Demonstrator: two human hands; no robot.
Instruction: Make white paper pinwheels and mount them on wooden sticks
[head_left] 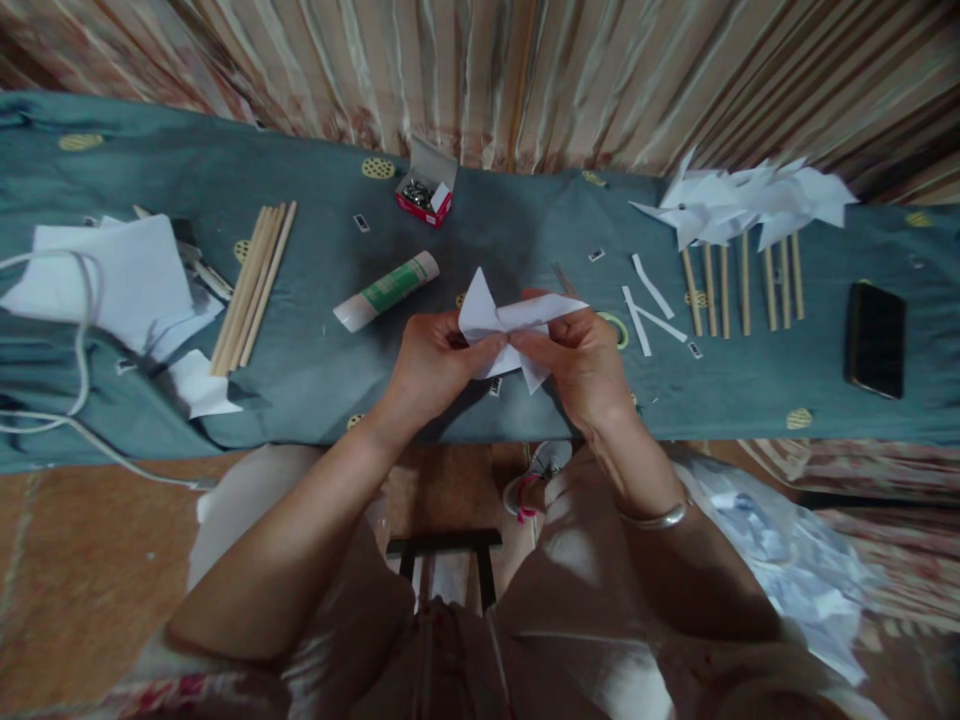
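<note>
Over the bench [300, 300], a white paper [484, 322] with turned-in flaps is held at both sides: the fingers of the left hand [433, 362] pinch one side, those of the right hand [591, 368] the other, thumb tips nearly meeting near its middle. To keep the flaps gathered, steady thumb pressure at that middle seems best, without creasing the loose parts flat. Left of the white paper lie a glue stick [394, 290] and, farther out, wooden sticks [253, 285] and paper sheets [112, 275]; beyond it, leftward, a red box [420, 210]. To its right come paper strips [637, 320], pinwheels [739, 205] and a phone [876, 340].
</note>
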